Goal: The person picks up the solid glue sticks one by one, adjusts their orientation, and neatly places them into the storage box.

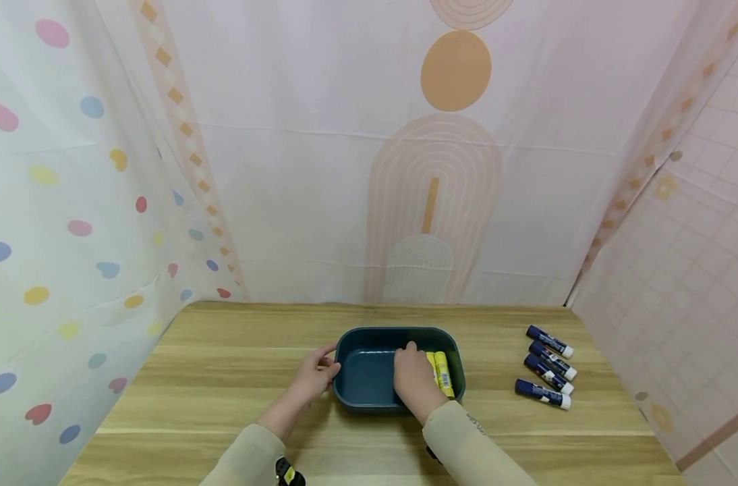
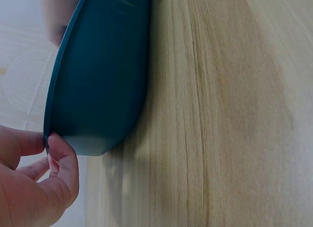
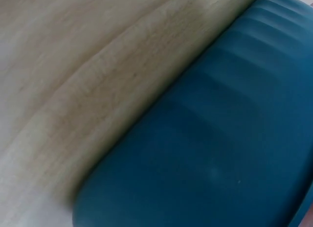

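Note:
A dark teal plastic bin (image 1: 363, 379) sits on the wooden table. At its left end my left hand (image 1: 314, 374) pinches the rim between thumb and finger, as the left wrist view shows close up on the bin wall (image 2: 98, 80). My right hand (image 1: 414, 376) is down inside the bin with its knuckles up. Beside that hand, yellow glue sticks (image 1: 444, 373) lie side by side in the bin's right part. The right fingertips are hidden, and I cannot tell whether they hold a stick. The right wrist view mostly has the bin's ribbed outer wall (image 3: 205, 139).
Several dark blue glue sticks with white ends lie in a slanting column to the right of the bin, the nearest glue stick (image 1: 542, 393) lowest. A patterned curtain (image 1: 308, 202) hangs behind the wooden table (image 1: 235, 364) and down both sides.

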Demonstrator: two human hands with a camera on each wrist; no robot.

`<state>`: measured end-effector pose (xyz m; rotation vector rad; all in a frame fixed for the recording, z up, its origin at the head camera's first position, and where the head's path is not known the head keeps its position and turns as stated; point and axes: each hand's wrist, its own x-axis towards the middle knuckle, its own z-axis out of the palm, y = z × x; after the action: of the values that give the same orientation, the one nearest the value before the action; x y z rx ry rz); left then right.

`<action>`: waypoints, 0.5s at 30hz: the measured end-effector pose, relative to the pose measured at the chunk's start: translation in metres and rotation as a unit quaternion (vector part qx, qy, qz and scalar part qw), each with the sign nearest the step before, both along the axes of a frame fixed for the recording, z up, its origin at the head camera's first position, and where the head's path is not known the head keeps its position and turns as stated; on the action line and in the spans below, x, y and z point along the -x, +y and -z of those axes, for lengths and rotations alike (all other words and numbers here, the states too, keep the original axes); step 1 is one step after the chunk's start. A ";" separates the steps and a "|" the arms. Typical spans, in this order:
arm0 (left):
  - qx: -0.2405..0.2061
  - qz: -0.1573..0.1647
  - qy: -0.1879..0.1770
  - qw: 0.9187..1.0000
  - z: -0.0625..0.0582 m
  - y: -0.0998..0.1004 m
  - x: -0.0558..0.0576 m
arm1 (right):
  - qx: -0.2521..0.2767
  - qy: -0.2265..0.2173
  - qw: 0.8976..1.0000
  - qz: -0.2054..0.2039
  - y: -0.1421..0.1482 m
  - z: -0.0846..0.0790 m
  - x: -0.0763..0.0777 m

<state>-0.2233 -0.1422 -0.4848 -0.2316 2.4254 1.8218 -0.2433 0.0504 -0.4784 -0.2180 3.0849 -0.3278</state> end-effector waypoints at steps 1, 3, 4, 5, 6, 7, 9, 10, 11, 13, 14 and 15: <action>0.001 0.002 0.002 1.000 0.000 0.000 0.000 | 0.000 0.002 1.000 -0.001 0.001 0.000 0.000; 0.001 0.002 0.002 1.000 0.001 -0.001 0.001 | -0.003 0.004 1.000 -0.004 0.002 0.000 -0.001; -0.001 0.001 0.001 1.000 0.001 -0.001 0.001 | -0.003 0.007 1.000 -0.007 0.003 0.000 -0.002; 0.000 0.002 0.002 1.000 0.001 -0.002 0.001 | -0.003 0.010 1.000 -0.009 0.003 -0.001 -0.002; 0.000 0.001 0.002 1.000 0.001 -0.002 0.001 | -0.002 0.012 1.000 -0.012 0.004 -0.001 -0.003; 0.001 0.002 0.003 1.000 0.002 -0.002 0.001 | -0.002 0.015 1.000 -0.014 0.004 -0.001 -0.003; 0.002 0.002 0.004 1.000 0.002 -0.002 0.001 | -0.002 0.019 1.000 -0.021 0.005 -0.001 -0.004; 0.001 0.000 0.002 1.000 0.002 -0.002 0.001 | 0.001 0.024 0.999 -0.025 0.006 -0.002 -0.004; 0.003 0.002 0.003 1.000 0.002 -0.002 0.001 | 0.003 0.028 0.999 -0.030 0.006 -0.002 -0.004; 0.005 0.004 0.003 1.000 0.003 -0.002 0.000 | 0.009 0.038 0.998 -0.039 0.008 -0.005 -0.005; 0.005 0.005 0.002 1.000 0.003 -0.002 0.000 | 0.013 0.044 0.998 -0.047 0.010 -0.006 -0.005; 0.005 0.006 0.002 1.000 0.003 -0.002 0.000 | 0.016 0.049 0.997 -0.055 0.012 -0.008 -0.006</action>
<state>-0.2234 -0.1440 -0.4874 -0.2139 2.4342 1.8073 -0.2376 0.0623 -0.4700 -0.4162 3.1488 -0.3739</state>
